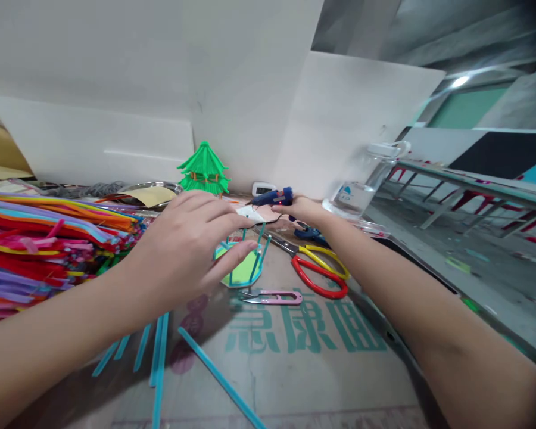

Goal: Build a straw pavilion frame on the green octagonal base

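My left hand (196,244) hovers over a small light-green base (245,265) edged in blue, with several teal pipe-cleaner posts standing on it. Its thumb and forefinger are apart at the near posts, with nothing visible between them. Farther back, my right hand (301,210) is closed at the handle of a dark blue glue gun (274,198), whose nozzle points left and which shows a small red light. The grip itself is partly hidden. Scissors (319,268) with red and yellow handles lie below my right wrist. Pink thread snips (272,298) rest in front of the base.
Bundles of coloured pipe cleaners (49,250) fill the left side. Loose blue strips (218,375) lie in front. A green pagoda-like roof (204,170) stands by the wall, near a small white device (263,188). A clear water bottle (360,185) stands at the right edge.
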`<state>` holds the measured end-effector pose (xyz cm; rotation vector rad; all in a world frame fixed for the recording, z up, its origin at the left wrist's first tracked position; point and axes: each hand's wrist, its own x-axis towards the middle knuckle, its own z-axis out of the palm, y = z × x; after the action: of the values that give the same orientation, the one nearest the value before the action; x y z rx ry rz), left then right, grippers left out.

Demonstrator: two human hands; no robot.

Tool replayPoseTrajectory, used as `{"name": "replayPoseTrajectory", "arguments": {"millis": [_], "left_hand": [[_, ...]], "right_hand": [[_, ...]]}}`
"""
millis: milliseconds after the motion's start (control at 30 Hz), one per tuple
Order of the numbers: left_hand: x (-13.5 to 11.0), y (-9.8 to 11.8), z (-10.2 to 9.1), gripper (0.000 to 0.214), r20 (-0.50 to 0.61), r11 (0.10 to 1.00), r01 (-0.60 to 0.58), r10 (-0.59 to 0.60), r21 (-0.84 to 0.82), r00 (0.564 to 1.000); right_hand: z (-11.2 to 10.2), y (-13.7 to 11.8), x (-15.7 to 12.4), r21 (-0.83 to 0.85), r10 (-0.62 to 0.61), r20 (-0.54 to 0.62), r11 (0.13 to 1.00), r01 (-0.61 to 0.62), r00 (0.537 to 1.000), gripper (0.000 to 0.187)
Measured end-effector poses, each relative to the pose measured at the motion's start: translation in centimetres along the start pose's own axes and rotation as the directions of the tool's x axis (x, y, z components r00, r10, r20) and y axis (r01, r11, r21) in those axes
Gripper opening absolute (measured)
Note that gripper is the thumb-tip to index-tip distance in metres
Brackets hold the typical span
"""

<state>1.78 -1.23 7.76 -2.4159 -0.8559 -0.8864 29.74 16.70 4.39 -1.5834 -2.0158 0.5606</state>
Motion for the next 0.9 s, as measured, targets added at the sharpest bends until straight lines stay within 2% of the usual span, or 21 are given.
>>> {"name": "replayPoseTrajectory", "arguments": {"millis": [133,300,367,467,567,633,667,733,767,900], "left_hand": [[0.1,-0.3,-0.1,0.028,-0.009,1.000,0.009,-0.009,0.002,1.000],[0.1,-0.7,-0.4,0.025,-0.008,0.998,0.030,-0.031,-0.048,0.999],[0.2,-0.8,-0.6,0.026,0.001,0.996,0.053,-0.053,-0.070,0.999],[0.2,-0.6,-0.7,0.027,0.023,0.994,0.068,-0.066,-0.091,0.998],[0.2,-0.3,-0.5,0.026,0.030,0.991,0.069,-0.066,-0.118,0.997],[0.1,-0.1,-0.3,0.028,0.043,0.991,0.059,-0.054,-0.123,0.998],[0.0,0.1,-0.1,0.030,0.047,0.992,0.049,-0.044,-0.118,0.998],[-0.2,0.3,0.2,0.032,0.032,0.994,0.021,-0.017,-0.103,0.999],[-0.3,0.4,0.4,0.031,0.017,0.996,0.005,-0.004,-0.094,1.000],[-0.4,0.7,0.9,0.024,-0.005,0.997,-0.018,0.018,-0.070,1.000]], "right_hand": [[1.4,0.5,0.7,-0.071,0.067,0.056,0.996,-0.063,0.996,0.039],[0.5,0.6,-0.5,-0.059,0.012,0.045,0.998,-0.010,0.999,0.044],[0.0,1.1,-1.6,-0.045,-0.006,-0.023,0.999,0.005,1.000,0.052],[-0.3,1.7,-4.0,-0.020,-0.015,-0.226,1.000,0.010,0.974,0.053],[-0.4,1.0,-7.2,0.002,-0.035,-0.446,0.999,0.040,0.894,0.041],[-0.3,-0.4,-9.6,0.012,-0.081,-0.512,0.995,0.102,0.855,0.029],[-0.1,-1.3,-10.8,0.027,-0.138,-0.533,0.983,0.180,0.835,0.027],[0.5,-3.3,-13.0,0.050,-0.261,-0.450,0.948,0.316,0.854,0.027],[0.9,-4.2,-13.9,0.050,-0.293,-0.415,0.938,0.343,0.861,0.026],[3.0,-6.4,-15.9,0.111,-0.320,-0.207,0.931,0.348,0.924,0.022]]}}
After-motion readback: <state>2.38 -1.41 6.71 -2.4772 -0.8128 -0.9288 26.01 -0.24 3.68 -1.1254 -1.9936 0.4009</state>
